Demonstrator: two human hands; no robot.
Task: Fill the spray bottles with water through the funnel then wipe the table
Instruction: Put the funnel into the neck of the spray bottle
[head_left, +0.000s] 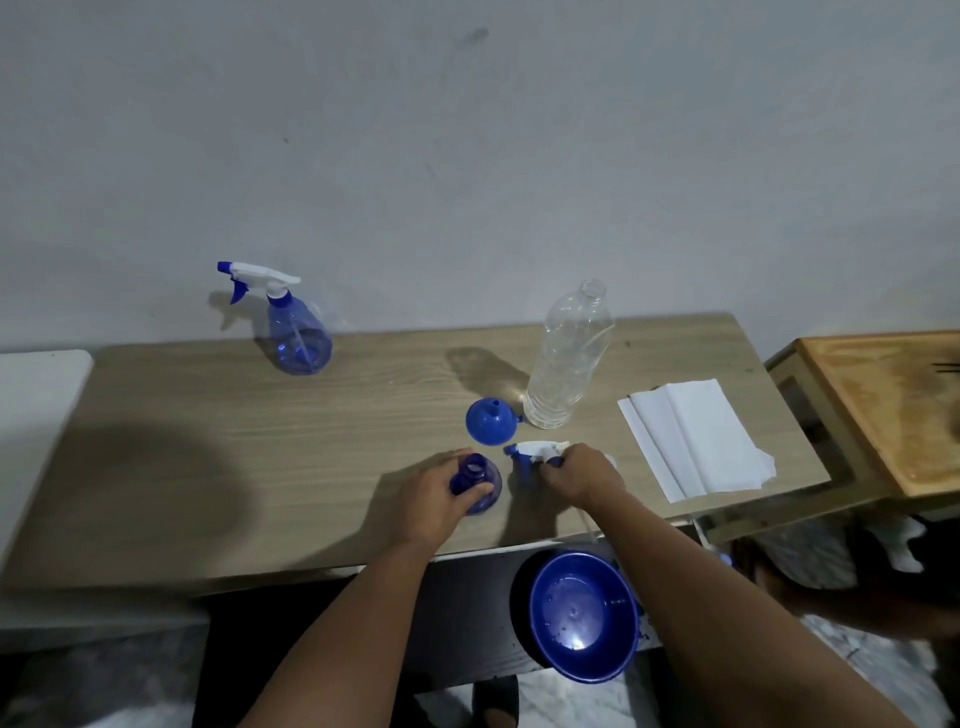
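At the wooden counter's near edge, the left hand grips an uncapped blue plastic spray bottle; the right hand pinches its white-and-blue trigger head. A blue funnel lies at 12 o'clock.

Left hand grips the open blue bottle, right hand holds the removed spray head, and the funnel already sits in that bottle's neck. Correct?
Not quite. The head view shows the funnel lying on the table, behind the open bottle; its neck is bare. The left hand and right hand with spray head are as stated.

Funnel, water bottle crowd right; tabletop left free.
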